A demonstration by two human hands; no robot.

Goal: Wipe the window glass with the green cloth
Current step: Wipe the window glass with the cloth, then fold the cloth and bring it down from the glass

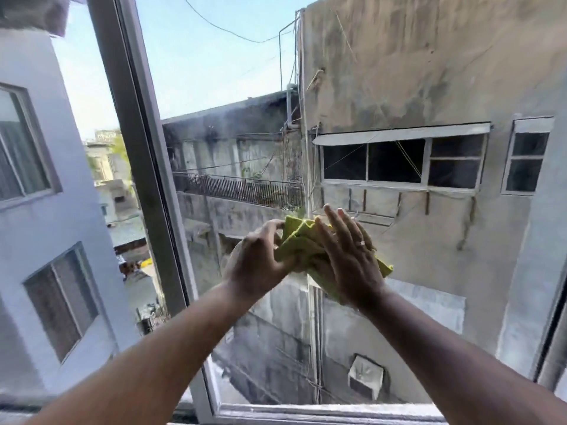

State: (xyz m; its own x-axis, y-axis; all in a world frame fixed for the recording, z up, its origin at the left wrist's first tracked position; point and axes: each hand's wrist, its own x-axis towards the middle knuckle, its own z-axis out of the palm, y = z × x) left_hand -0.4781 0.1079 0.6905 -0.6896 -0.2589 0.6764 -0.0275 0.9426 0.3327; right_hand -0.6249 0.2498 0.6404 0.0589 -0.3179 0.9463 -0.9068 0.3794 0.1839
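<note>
Holding the green cloth (pixel 302 240) before the window glass (pixel 399 72)
Left hand (pixel 260 259) pinches its edge; right hand (pixel 346 259) lies flat, fingers extended, over it.

Window glass and frame, cloth at the pane

Window glass (pixel 414 317) fills the centre and right of the view, set in a grey frame: a tilted upright bar (pixel 144 167) at its left edge, a bottom rail (pixel 322 411) along the lower edge. Pane looks hazy, with whitish smears (pixel 221 378) near the lower left corner. The only thing at the glass is the green cloth (pixel 299 240), bunched, about mid-height and well above the bottom rail. Left hand (pixel 257 265) pinches its left side; right hand (pixel 346 259) lies flat over it with fingers straight. Whether the cloth is actually touching the glass cannot be told. Nothing rests on the rail.
</note>
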